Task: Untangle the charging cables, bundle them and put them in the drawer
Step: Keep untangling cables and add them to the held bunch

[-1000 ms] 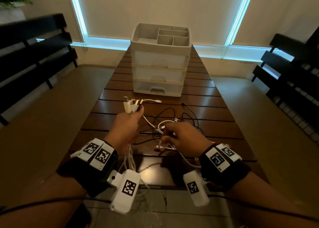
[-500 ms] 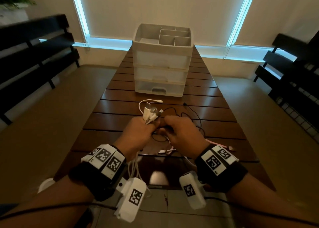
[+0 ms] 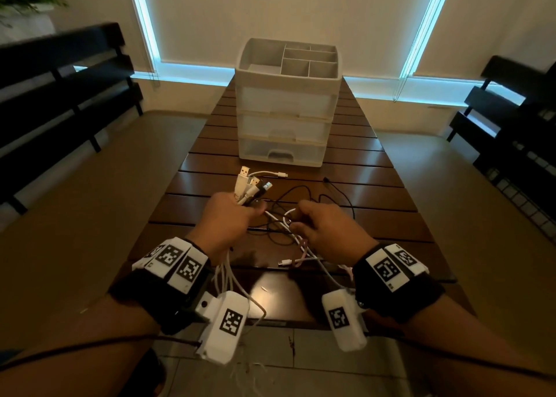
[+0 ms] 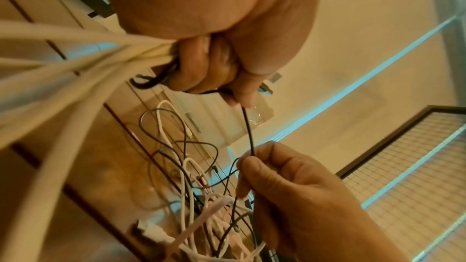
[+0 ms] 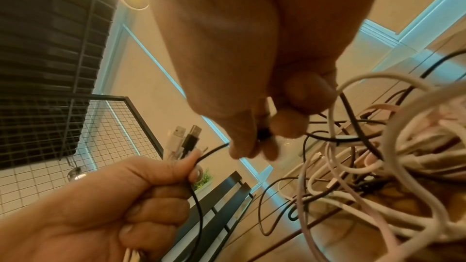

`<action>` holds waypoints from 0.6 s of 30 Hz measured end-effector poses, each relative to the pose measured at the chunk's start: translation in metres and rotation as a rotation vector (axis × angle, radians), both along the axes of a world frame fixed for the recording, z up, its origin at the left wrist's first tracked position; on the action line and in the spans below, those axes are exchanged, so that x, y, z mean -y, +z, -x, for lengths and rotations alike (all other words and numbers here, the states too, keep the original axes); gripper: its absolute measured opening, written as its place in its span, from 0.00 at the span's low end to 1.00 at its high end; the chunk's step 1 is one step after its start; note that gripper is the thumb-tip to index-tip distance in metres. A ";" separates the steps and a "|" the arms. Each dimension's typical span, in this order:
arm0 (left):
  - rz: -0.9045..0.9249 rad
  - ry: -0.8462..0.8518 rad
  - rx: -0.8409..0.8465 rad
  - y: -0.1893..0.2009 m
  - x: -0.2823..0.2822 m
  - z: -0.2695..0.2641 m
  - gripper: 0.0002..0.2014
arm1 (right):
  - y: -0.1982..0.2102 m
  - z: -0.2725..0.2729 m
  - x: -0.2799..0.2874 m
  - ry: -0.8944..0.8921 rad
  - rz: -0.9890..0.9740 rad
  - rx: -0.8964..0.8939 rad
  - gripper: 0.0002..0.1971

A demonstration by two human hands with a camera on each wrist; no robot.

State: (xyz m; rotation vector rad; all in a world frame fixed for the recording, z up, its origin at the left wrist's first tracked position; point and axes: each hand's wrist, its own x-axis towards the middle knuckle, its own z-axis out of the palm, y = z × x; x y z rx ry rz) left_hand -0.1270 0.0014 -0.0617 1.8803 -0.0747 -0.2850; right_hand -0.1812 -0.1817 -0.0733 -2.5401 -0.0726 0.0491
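Observation:
My left hand (image 3: 237, 211) grips a bunch of white and black charging cables, their USB plugs (image 3: 251, 186) sticking up out of the fist. In the left wrist view, white cables (image 4: 75, 71) fan out from my left hand (image 4: 209, 67). A thin black cable (image 4: 248, 127) runs taut from it to my right hand (image 4: 277, 176), which pinches it. My right hand (image 3: 304, 220) hovers over the tangle of cables (image 3: 288, 237) on the wooden table (image 3: 376, 186). The white drawer unit (image 3: 285, 108) stands beyond, all three drawers shut.
A white cable end (image 3: 281, 174) and a black one (image 3: 326, 180) lie before the drawer unit. Loose white and pink cables (image 3: 296, 261) trail to the table's near edge. Dark benches (image 3: 60, 81) flank the table on both sides.
Half a second ago my hands met over the tangle. They have since drawn apart, with the black cable pulled taut between them. The plug bunch stays in my left hand.

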 end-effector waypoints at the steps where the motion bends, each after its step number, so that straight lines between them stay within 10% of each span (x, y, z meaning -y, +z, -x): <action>1: 0.030 0.031 -0.053 -0.001 -0.001 -0.002 0.08 | 0.000 0.000 0.001 -0.014 0.006 -0.031 0.07; 7: 0.148 -0.032 -0.267 -0.001 -0.014 -0.015 0.09 | 0.017 0.006 0.009 -0.117 -0.324 -0.094 0.08; 18: 0.343 0.241 -0.277 -0.002 -0.036 -0.026 0.19 | 0.024 0.037 0.009 0.316 0.050 -0.548 0.07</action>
